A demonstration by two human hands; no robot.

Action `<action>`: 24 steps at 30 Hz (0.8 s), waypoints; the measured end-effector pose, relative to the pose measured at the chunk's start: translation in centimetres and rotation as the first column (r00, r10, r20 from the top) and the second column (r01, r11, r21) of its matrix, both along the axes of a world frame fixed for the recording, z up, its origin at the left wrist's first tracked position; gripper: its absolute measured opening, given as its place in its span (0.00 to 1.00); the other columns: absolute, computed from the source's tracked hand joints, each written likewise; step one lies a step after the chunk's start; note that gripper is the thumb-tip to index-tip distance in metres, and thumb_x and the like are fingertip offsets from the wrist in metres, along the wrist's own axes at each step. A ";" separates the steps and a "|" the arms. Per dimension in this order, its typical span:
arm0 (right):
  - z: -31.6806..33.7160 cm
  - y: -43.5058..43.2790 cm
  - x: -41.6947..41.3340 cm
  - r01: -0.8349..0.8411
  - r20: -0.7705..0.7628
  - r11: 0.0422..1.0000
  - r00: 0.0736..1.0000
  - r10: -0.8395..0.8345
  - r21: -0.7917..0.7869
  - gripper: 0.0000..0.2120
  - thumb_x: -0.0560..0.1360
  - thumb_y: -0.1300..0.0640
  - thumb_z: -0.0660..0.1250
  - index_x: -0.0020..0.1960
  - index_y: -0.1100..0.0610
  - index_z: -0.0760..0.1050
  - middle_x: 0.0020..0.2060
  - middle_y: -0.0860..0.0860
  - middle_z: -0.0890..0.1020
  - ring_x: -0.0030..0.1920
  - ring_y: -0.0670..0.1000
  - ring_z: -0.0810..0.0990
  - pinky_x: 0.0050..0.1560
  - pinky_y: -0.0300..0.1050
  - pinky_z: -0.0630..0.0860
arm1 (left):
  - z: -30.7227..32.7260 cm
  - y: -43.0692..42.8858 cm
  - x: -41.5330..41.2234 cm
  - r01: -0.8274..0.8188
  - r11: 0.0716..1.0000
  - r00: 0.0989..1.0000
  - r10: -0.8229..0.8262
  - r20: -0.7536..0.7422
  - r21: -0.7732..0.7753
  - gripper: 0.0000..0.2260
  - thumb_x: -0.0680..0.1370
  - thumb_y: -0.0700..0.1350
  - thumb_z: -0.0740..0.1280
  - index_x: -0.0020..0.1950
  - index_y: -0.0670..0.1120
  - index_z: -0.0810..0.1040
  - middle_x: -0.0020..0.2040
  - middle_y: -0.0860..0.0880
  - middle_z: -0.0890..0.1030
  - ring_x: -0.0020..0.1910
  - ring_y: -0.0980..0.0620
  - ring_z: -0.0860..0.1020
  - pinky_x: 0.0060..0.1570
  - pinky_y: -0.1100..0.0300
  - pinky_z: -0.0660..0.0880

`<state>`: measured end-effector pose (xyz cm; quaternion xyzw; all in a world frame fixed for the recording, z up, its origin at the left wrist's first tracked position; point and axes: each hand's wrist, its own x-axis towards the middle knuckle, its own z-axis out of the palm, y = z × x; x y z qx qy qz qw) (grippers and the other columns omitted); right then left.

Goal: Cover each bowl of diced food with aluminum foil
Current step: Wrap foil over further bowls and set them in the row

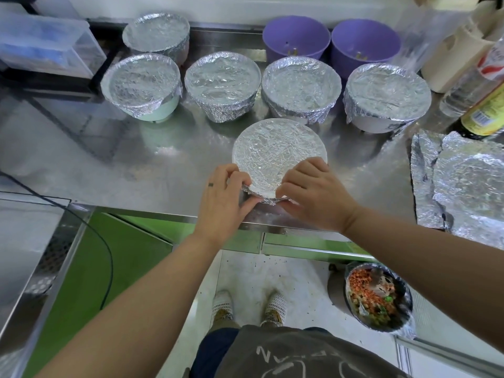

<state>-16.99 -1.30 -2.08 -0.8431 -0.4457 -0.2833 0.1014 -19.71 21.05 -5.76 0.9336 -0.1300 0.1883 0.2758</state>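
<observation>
Your foil-covered bowl (278, 154) sits mid-frame, near the front edge of the desk (136, 159). Your left hand (221, 197) pinches the crumpled foil edge (261, 199) at the bowl's lower-left rim, and your right hand (311, 192) grips it at the lower right. Spare foil sheets (463, 181) lie at the right of the frame.
</observation>
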 end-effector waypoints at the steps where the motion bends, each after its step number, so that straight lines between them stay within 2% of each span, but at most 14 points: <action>1: 0.0 0.0 0.0 0.005 0.000 1.000 1.000 -0.005 -0.002 0.06 0.76 0.56 0.70 0.41 0.54 0.79 0.38 0.49 0.79 0.39 0.55 0.76 0.48 0.49 0.71 | 0.1 0.0 0.0 0.001 1.000 1.000 -0.001 -0.003 0.002 0.21 0.69 0.47 0.80 0.52 0.48 0.72 0.56 0.45 0.72 0.52 0.45 0.75 0.51 0.59 0.68; 7: 0.0 0.1 0.4 0.012 -0.067 0.998 0.998 -0.016 -0.054 0.09 0.77 0.49 0.71 0.42 0.53 0.78 0.39 0.49 0.78 0.40 0.55 0.75 0.50 0.50 0.69 | 0.0 0.3 0.4 0.040 0.999 0.999 -0.040 0.003 -0.008 0.20 0.70 0.47 0.80 0.52 0.48 0.72 0.56 0.47 0.70 0.52 0.46 0.75 0.48 0.59 0.72; 13: -0.4 0.7 0.4 0.039 -0.101 0.999 0.994 -0.038 0.003 0.09 0.74 0.54 0.72 0.39 0.54 0.75 0.37 0.49 0.78 0.39 0.55 0.75 0.49 0.50 0.69 | 0.0 0.3 0.5 0.062 0.998 0.998 -0.062 -0.003 -0.019 0.22 0.69 0.48 0.80 0.53 0.51 0.69 0.57 0.48 0.68 0.53 0.44 0.75 0.50 0.55 0.74; 19: -1.0 0.9 -0.2 0.118 -0.142 0.992 0.984 -0.110 0.049 0.09 0.74 0.52 0.74 0.40 0.53 0.76 0.38 0.48 0.77 0.40 0.53 0.73 0.51 0.48 0.66 | 0.3 0.4 0.5 0.082 0.996 0.997 -0.081 0.015 -0.019 0.22 0.70 0.49 0.80 0.52 0.50 0.68 0.56 0.51 0.65 0.51 0.44 0.76 0.47 0.55 0.75; 24: -1.1 1.3 0.0 0.094 -0.137 0.995 0.987 -0.088 0.038 0.08 0.74 0.51 0.74 0.42 0.53 0.77 0.39 0.48 0.78 0.40 0.53 0.73 0.50 0.48 0.66 | 0.2 0.4 0.6 0.096 0.995 0.995 -0.096 0.016 0.005 0.18 0.72 0.54 0.74 0.52 0.49 0.69 0.56 0.51 0.66 0.51 0.44 0.75 0.48 0.55 0.75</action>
